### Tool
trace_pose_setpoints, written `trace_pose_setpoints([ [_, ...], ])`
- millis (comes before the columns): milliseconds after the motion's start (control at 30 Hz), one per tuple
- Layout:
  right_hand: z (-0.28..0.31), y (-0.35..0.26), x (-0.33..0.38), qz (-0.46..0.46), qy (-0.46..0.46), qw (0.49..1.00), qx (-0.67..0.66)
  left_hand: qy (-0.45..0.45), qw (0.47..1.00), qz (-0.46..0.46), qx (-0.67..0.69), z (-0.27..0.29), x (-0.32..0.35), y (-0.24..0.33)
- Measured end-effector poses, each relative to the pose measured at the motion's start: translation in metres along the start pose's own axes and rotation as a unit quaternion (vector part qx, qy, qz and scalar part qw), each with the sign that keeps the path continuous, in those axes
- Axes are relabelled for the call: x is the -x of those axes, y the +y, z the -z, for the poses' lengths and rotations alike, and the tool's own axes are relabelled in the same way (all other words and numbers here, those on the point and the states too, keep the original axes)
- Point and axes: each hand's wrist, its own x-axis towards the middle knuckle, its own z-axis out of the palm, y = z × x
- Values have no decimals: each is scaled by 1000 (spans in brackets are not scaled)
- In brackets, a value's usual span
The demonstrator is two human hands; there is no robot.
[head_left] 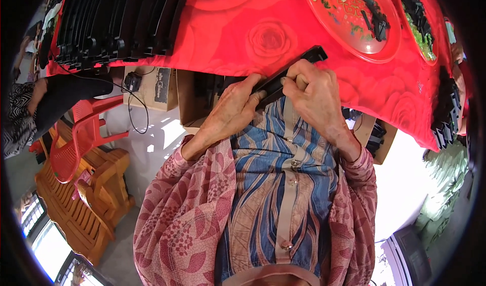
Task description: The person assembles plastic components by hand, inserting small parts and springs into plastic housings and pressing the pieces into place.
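Observation:
Both my hands grip one long black plastic strip (312,56), slanting up to the right over the table's near edge. My left hand (230,106) closes round its lower end, thumb and fingers pinching it. Higher up, my right hand (315,91) has its fingers curled, with the thumb pressed against the strip. Whether a small piece sits inside those right fingers is hidden. Past the strip's far end stands a round red tray (383,56) with small black parts and clear yellowish pieces. Many similar long black strips (119,25) lie in a row at the far left.
A red rose-patterned cloth (268,40) covers the table. Cardboard boxes (190,96) stand beneath it. A second tray (430,58) and more black strips (446,113) are at the right. A red plastic chair (68,149), a wooden bench (76,205) and another person's leg (66,96) are at left.

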Motion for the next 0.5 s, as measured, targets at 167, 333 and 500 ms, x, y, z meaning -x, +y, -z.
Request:
trace_pose_setpoints([
  [167, -3, 1, -1, 15, 10, 1000, 6, 20, 999, -3, 34, -3, -1, 1],
  [333, -6, 2, 2, 18, 21, 1000, 4, 54, 998, 6, 10, -9, -4, -5],
  [500, -1, 1, 5, -7, 9, 1000, -13, 100, 995, -12, 26, -16, -4, -12],
])
